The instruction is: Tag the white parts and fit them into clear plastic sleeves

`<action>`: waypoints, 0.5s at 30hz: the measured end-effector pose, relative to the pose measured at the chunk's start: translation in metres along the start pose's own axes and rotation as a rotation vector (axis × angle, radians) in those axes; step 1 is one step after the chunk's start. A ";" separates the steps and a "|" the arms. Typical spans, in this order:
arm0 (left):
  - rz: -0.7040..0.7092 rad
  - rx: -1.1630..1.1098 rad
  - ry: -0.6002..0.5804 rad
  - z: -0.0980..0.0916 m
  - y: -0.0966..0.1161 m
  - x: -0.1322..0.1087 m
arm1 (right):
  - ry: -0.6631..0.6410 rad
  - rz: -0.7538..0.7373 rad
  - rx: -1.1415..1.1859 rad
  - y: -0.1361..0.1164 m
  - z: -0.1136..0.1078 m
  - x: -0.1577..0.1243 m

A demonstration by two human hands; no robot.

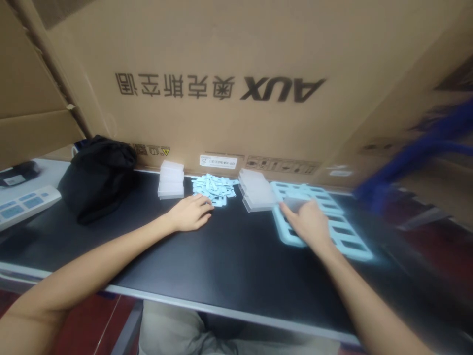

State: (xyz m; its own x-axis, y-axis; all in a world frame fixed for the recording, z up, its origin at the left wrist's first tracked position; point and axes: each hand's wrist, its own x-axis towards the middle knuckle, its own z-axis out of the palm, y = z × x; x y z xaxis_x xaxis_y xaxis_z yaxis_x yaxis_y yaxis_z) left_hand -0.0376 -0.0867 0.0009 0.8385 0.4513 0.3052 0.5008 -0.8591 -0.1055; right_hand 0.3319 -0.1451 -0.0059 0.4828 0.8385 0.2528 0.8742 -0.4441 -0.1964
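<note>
My left hand rests palm down on the black table, fingers spread and slightly bent at the near edge of a heap of small light-blue plastic pieces. My right hand is over a light-blue plastic rack with rows of rectangular openings. Between its thumb and fingers shows a translucent plastic box, partly hidden and blurred. Left of the rack lies a stack of similar translucent boxes. Another row of translucent boxes stands left of the heap.
A large cardboard carton walls off the table's back edge. At the left are a black cloth bag and a white box with blue panels. A blue metal frame slants at the right. Black tabletop extends towards me.
</note>
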 end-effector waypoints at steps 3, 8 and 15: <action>-0.004 -0.008 0.005 0.000 0.000 0.000 | -0.015 0.004 -0.008 -0.002 -0.001 -0.001; -0.010 -0.023 -0.024 -0.002 0.001 0.000 | -0.004 -0.016 -0.007 -0.002 -0.001 -0.002; -0.008 -0.017 -0.021 0.000 0.000 -0.001 | -0.014 0.018 0.070 -0.005 -0.006 -0.003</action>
State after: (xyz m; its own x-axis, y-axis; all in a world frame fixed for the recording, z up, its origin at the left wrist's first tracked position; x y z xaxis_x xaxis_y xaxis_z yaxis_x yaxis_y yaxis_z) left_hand -0.0381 -0.0872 0.0011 0.8390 0.4628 0.2861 0.5038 -0.8594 -0.0874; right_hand 0.3264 -0.1468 0.0001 0.4975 0.8349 0.2353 0.8591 -0.4365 -0.2672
